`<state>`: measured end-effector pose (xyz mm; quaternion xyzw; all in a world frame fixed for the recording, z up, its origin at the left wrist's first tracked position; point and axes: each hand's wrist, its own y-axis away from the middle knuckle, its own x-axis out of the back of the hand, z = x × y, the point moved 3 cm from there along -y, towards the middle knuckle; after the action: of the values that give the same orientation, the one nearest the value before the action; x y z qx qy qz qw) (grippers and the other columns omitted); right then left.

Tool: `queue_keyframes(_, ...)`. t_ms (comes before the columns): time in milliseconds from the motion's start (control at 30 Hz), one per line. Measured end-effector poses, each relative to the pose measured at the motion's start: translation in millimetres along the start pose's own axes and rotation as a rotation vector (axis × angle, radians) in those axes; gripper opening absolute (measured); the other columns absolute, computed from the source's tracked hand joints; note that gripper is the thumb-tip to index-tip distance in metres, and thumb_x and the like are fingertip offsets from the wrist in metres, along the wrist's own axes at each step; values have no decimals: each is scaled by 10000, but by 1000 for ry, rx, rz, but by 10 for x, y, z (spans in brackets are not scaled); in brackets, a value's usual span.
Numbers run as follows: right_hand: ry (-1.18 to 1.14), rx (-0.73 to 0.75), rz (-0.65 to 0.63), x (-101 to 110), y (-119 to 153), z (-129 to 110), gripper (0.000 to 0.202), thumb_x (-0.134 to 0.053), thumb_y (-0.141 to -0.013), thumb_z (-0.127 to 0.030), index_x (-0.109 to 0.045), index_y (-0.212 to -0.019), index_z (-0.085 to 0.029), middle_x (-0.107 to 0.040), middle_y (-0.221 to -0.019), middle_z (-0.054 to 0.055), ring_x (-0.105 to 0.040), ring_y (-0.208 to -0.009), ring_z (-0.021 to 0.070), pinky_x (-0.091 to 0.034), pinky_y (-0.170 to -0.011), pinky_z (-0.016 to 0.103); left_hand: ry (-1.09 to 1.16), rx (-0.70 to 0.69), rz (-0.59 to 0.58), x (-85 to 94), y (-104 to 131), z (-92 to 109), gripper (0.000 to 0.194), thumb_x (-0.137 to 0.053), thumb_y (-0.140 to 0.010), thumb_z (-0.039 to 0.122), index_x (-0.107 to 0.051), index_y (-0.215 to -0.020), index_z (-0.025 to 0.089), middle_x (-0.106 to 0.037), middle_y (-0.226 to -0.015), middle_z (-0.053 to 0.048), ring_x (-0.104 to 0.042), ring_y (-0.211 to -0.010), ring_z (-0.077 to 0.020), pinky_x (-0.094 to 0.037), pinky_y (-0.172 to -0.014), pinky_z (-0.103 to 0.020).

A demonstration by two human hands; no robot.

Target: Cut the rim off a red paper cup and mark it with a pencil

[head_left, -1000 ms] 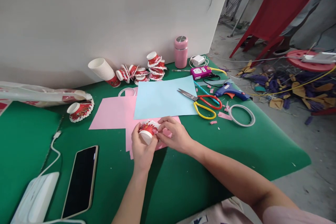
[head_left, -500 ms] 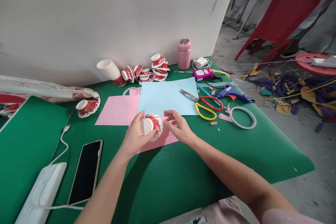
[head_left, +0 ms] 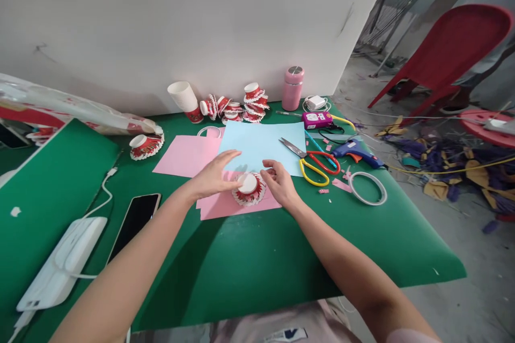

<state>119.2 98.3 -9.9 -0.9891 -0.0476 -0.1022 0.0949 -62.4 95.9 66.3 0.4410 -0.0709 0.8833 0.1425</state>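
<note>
A red and white paper cup [head_left: 248, 184], its side cut into a folded, frilled ring, rests base up on a pink paper sheet [head_left: 219, 211]. My left hand [head_left: 213, 174] is open on the cup's left, fingers stretched out and the thumb close to the white base; whether the thumb touches it I cannot tell. At the cup's right edge is my right hand [head_left: 280, 183], its fingers loosely bent and apart, holding nothing. Behind both hands lies a light blue sheet [head_left: 257, 142]. Scissors [head_left: 306, 159] with red and yellow handles lie partly on its right side.
Frilled cups [head_left: 253, 104] and stacked white cups [head_left: 183, 96] stand along the wall, near a pink flask [head_left: 293, 88]. To the right lie a blue glue gun [head_left: 356, 151] and a tape roll [head_left: 368, 188]. A phone [head_left: 134, 220] and white power strip [head_left: 64, 262] lie left.
The frilled cup, tilted in my left hand before, now sits base up on the pink sheet. My left hand has let go and spread its fingers. The view has shifted slightly.
</note>
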Motion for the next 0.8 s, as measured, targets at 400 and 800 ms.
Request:
queue_keyframes(400,63,102,-187,-16,15,-43,460,-534,-740,-215,-463,-1192,-169,-581,-1055,87,-548,-962,184,-459,-832,360,-171,-210,409,-621,583,13,158,-506,-808,213,-663,-792,219,-587,-703,-27,-556,-728,-179,-417,-706,-347)
queue_keyframes(800,158,220,-458,-4,28,-50,550,-630,-670,-131,-468,-1193,-178,-499,-1145,97,-548,-1033,192,-443,-934,364,-412,-306,378,-865,730,35,316,-428,-854,184,-609,-1106,242,-559,-852,-72,-491,-853,-210,-373,-763,-370)
